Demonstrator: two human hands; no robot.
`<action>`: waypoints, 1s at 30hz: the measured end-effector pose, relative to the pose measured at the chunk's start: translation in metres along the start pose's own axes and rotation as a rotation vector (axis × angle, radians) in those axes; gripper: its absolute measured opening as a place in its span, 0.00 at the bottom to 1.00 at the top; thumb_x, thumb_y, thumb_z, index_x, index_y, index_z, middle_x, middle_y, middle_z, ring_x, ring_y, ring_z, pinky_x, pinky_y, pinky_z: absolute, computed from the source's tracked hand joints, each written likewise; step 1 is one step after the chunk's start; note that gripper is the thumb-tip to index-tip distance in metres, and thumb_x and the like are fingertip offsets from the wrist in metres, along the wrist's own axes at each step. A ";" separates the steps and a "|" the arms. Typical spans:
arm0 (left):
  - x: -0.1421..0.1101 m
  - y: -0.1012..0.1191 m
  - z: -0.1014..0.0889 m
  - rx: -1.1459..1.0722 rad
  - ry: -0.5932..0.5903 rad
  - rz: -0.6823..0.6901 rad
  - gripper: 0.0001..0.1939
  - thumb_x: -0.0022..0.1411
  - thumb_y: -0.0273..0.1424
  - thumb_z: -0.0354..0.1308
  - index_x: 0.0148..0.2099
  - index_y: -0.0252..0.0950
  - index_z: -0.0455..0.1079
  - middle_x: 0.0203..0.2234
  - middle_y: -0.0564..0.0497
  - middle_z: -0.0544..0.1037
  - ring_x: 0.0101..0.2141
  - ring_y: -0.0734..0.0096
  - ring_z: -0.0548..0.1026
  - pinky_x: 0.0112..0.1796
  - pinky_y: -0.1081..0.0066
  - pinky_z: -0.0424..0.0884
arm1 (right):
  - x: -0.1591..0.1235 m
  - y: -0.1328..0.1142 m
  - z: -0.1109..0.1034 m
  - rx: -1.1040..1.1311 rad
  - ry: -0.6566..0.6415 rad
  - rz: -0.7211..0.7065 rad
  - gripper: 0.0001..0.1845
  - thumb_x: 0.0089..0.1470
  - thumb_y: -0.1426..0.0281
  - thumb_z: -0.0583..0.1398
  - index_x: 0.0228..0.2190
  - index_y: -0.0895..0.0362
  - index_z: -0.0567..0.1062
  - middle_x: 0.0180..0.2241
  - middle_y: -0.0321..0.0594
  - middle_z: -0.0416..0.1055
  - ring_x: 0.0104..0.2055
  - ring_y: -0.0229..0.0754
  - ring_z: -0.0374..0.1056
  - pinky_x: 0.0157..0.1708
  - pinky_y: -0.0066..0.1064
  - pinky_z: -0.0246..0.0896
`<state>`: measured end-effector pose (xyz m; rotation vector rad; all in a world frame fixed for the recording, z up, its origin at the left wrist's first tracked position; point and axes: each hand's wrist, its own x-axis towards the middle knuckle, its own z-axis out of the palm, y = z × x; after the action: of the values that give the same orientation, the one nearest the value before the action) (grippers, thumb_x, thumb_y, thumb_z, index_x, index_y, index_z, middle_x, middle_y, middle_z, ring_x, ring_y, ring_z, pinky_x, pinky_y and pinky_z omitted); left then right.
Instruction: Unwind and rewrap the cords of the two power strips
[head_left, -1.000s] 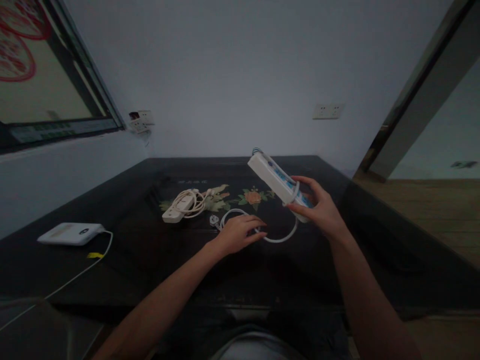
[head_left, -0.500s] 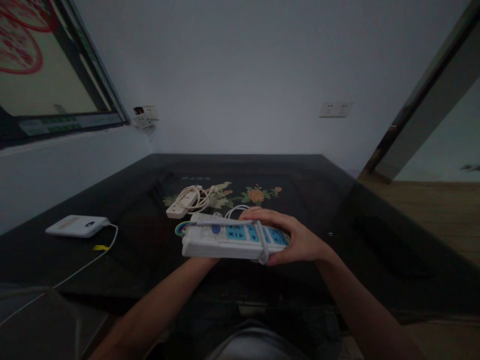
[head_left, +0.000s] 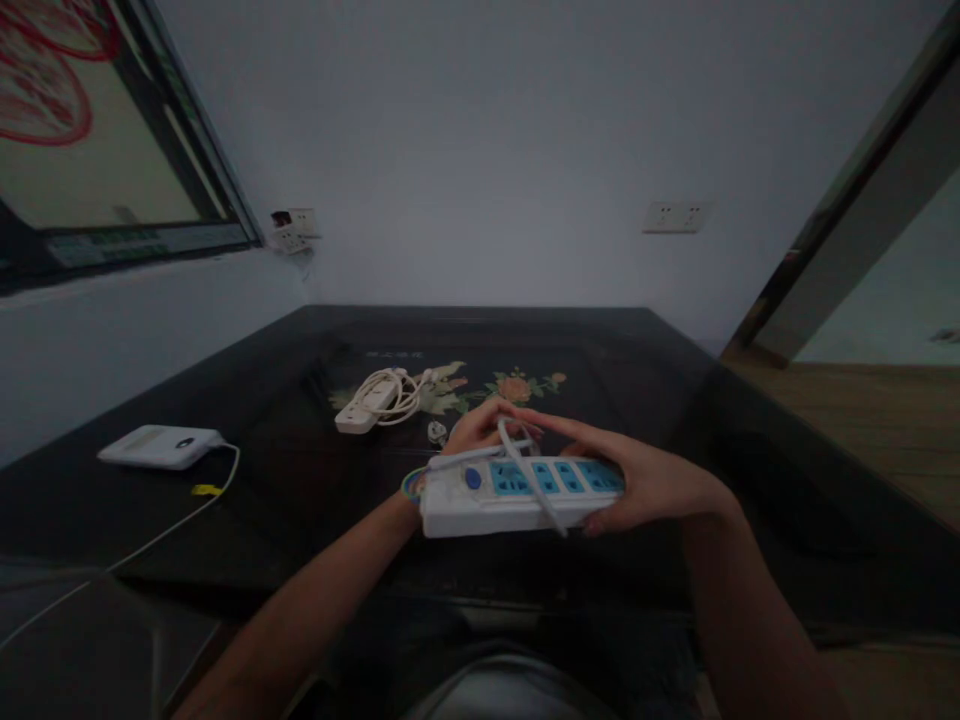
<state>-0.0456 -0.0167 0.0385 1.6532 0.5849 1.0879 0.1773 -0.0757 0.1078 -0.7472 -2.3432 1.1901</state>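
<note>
My right hand (head_left: 645,480) grips a white power strip (head_left: 517,492) with blue sockets, held level above the near part of the black table (head_left: 300,480). Its white cord (head_left: 525,465) is looped across the top of the strip. Behind the strip is my left hand (head_left: 480,428), fingers closed on the cord at the strip's far edge. The cord's plug (head_left: 437,432) lies on the table just left of that hand.
A second small white power strip with a coiled cord (head_left: 375,402) lies further back on the flower pattern. A flat white device (head_left: 160,446) with a thin white cable sits at the left. Wall sockets (head_left: 675,216) are on the back wall.
The strip has swung from upright at the right down to level in front of me, then shifted a little right. My left hand has lifted from the table to the cord.
</note>
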 end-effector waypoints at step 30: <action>-0.002 -0.003 0.004 0.088 0.024 0.162 0.24 0.66 0.45 0.47 0.56 0.35 0.66 0.54 0.43 0.71 0.55 0.55 0.67 0.57 0.58 0.58 | 0.052 0.034 0.046 0.030 0.985 -0.151 0.25 0.51 0.65 0.62 0.51 0.49 0.65 0.58 0.45 0.58 0.57 0.50 0.62 0.54 0.48 0.62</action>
<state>-0.0425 -0.0194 0.0342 1.7910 0.5280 1.2155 0.1203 -0.0545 0.0602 -0.8607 -1.5115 0.5670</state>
